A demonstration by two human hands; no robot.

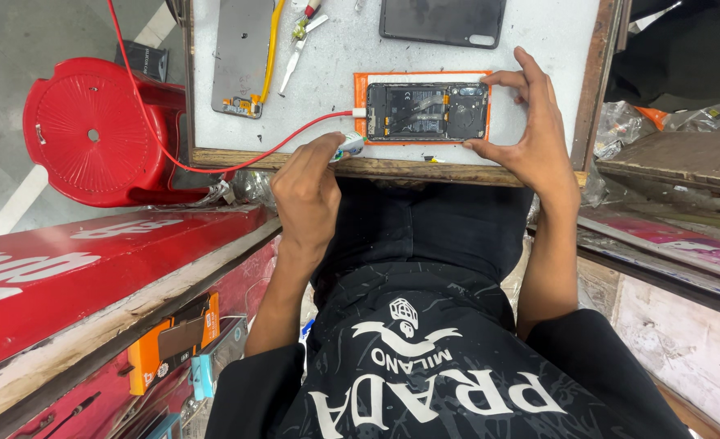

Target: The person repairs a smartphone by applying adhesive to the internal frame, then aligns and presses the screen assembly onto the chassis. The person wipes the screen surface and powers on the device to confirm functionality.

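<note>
Orange rubber shows as a rim around the opened phone (426, 111), which lies back-off and face down on an orange mat (361, 81) near the front edge of the grey bench (539, 36), its battery and boards exposed. The person's right hand (530, 134) frames the phone's right end, the fingers (506, 78) spread apart with the thumb at the near corner and the forefinger at the far one, apparently to keep the phone from sliding on the mat. The left hand (307, 191) rests at the bench's wooden lip, fingers closed on a small white tube (348, 148) whose tip points toward the phone's left end; the low wrist likely steadies the tip. A red cable (213, 162) runs from the phone's left end over the bench edge and off past a red plastic stool (91, 130). Further back lie a detached grey back cover (242, 57) with a yellow strip, tweezers (299, 49) and a dark phone (441, 20), set out of the way yet within reach.
</note>
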